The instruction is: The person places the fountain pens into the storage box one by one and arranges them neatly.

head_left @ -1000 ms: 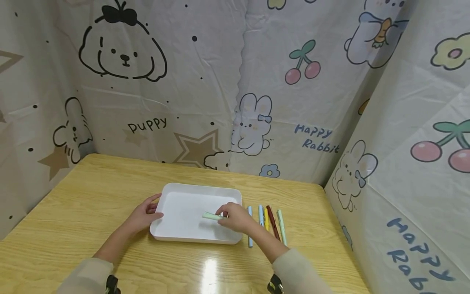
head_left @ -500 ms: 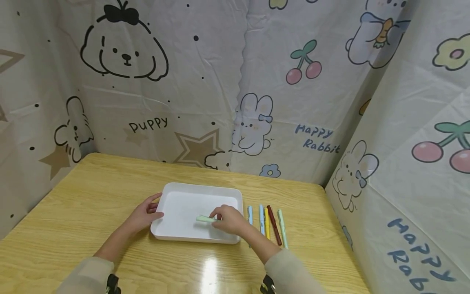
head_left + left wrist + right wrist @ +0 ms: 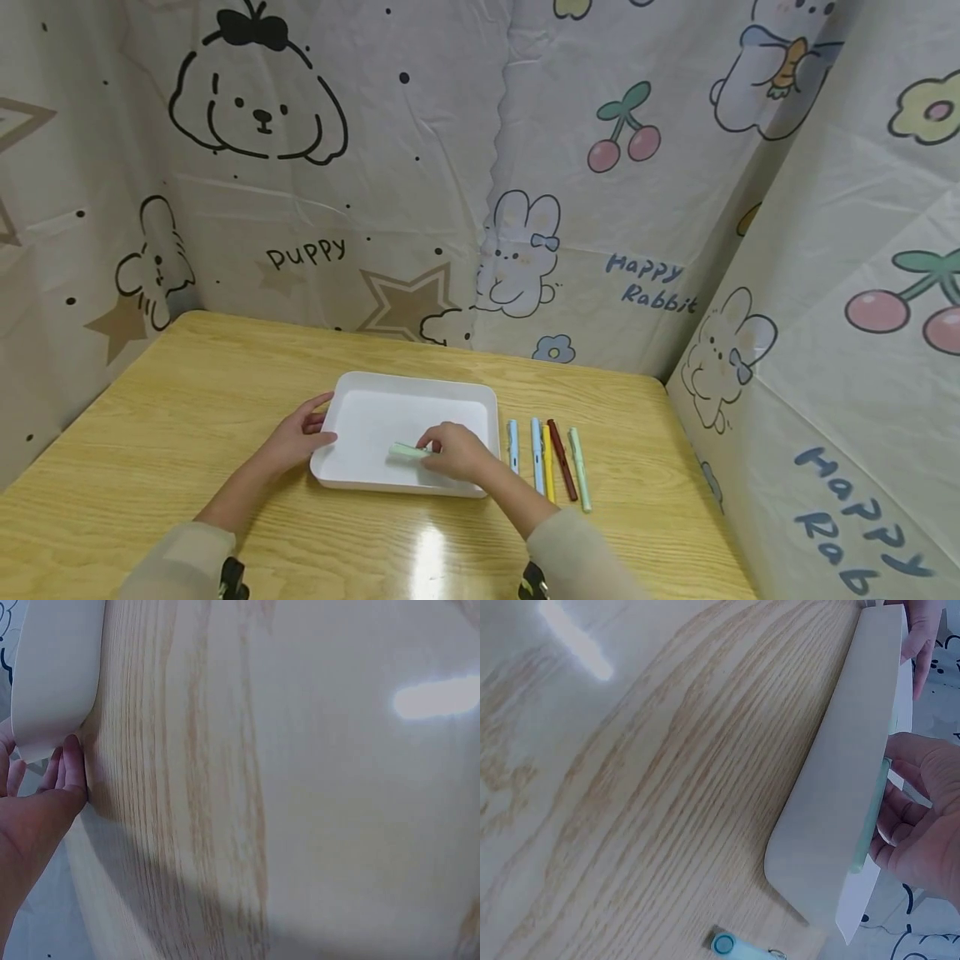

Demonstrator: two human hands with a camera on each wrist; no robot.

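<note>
A white rectangular tray (image 3: pixel 378 404) sits on the wooden table. My left hand (image 3: pixel 295 435) grips its left end, thumb at the rim and fingers along the outer side. In the left wrist view, those fingers meet the tray's outer wall (image 3: pixel 60 667) close to the tabletop. Over the right half of the tray, my right hand (image 3: pixel 461 454) pinches a light green pen (image 3: pixel 405 451), which points left and lies low inside the rim. The right wrist view shows this green pen (image 3: pixel 871 821) along the tray's near edge, partly covered by my fingers.
Right of the tray lie several pens: a blue pen (image 3: pixel 513 450), another blue pen (image 3: pixel 537 458), a yellow pen (image 3: pixel 548 467), a dark red pen (image 3: pixel 562 458) and a second light green pen (image 3: pixel 581 471). Printed cloth (image 3: pixel 420 208) hangs around the table (image 3: pixel 225 383).
My right hand has moved left and slightly down over the tray, carrying the light green pen. My left hand has kept its grip on the tray.
</note>
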